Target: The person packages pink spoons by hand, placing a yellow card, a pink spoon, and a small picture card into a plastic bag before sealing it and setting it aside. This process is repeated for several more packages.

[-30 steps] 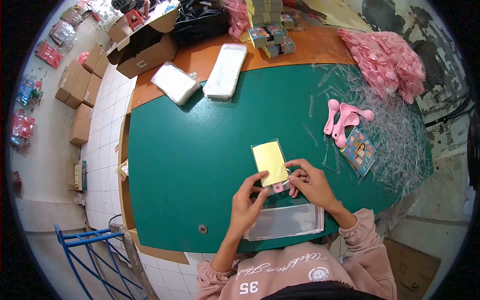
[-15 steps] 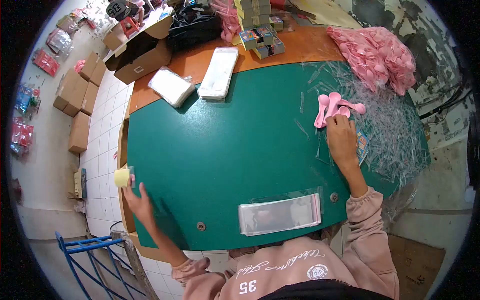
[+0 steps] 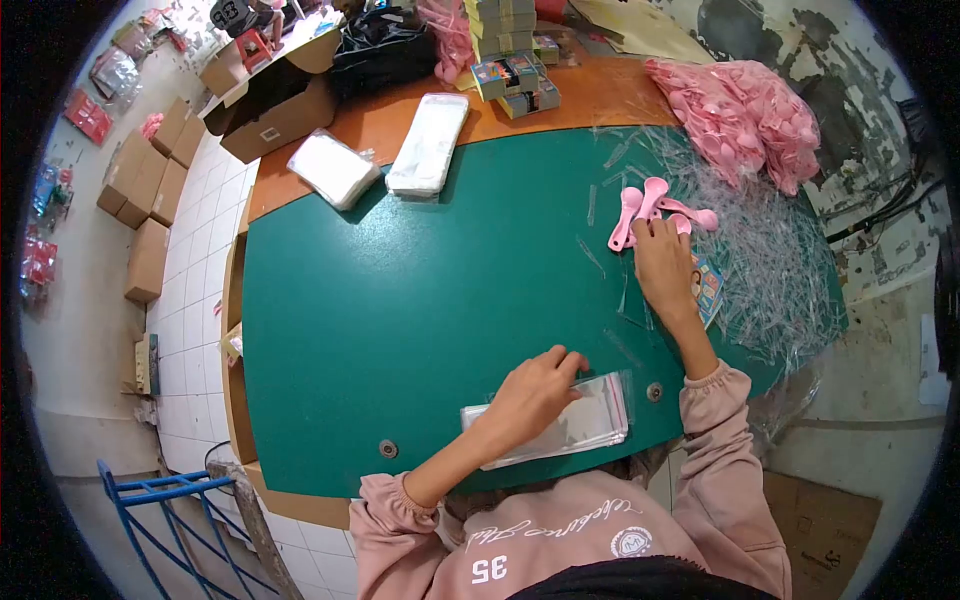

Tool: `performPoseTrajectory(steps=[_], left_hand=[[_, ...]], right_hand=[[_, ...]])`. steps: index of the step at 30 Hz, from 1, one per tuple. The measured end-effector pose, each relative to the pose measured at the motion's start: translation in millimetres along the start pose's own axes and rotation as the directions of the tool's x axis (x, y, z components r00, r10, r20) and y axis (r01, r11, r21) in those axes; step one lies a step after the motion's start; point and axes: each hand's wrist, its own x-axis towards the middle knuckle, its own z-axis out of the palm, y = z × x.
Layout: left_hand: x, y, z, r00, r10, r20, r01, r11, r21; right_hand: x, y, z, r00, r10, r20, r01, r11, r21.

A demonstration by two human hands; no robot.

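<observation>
A small pile of pink plastic spoons (image 3: 652,190) lies on the right of the green tabletop. My right hand (image 3: 665,268) is at the near side of this pile, its fingers closed on a pink spoon. Partly under that hand and wrist is a colourful printed card pack (image 3: 708,288). At the front edge, my left hand (image 3: 535,395) hovers over a stack of clear plastic bags (image 3: 597,418), fingers slightly bent and apart, holding nothing visible. A small yellowish packet (image 3: 234,342) sits in the box beside the table's left edge.
Clear plastic strips (image 3: 770,260) are heaped at the right, below a large bag of pink spoons (image 3: 745,115). Two white bag stacks (image 3: 428,145) lie at the back, near bundled card packs (image 3: 510,75) and an open carton (image 3: 280,125). A blue metal frame (image 3: 170,490) stands lower left.
My left hand has let go of the yellow packet at the left edge and moved right to above the clear bags. My right hand stays at the spoons.
</observation>
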Motion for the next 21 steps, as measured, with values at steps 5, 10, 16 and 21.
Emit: performPoseTrajectory(steps=[5, 10, 16, 21], left_hand=[[1.7, -6.7, -6.8, 0.999, 0.038, 0.027, -0.034, 0.991, -0.131], [2.0, -1.0, -11.7, 0.999, 0.044, -0.016, -0.046, 0.993, -0.113], [-4.4, -11.2, -21.7, 0.999, -0.011, -0.030, -0.013, 0.719, -0.695], [-0.5, -13.1, -49.3, 0.956, -0.246, 0.160, 0.240, 0.343, -0.908]], right_hand=[[5.5, -1.5, -3.1, 1.000, 0.003, 0.015, -0.004, 0.997, 0.078], [10.9, 2.9, -9.9, 0.997, -0.053, -0.047, 0.060, 0.984, 0.168], [16.6, 9.6, -56.8, 0.935, 0.315, -0.165, -0.076, 0.630, 0.773], [-5.0, 0.3, -79.7, 0.950, 0.284, 0.131, -0.126, -0.037, 0.991]])
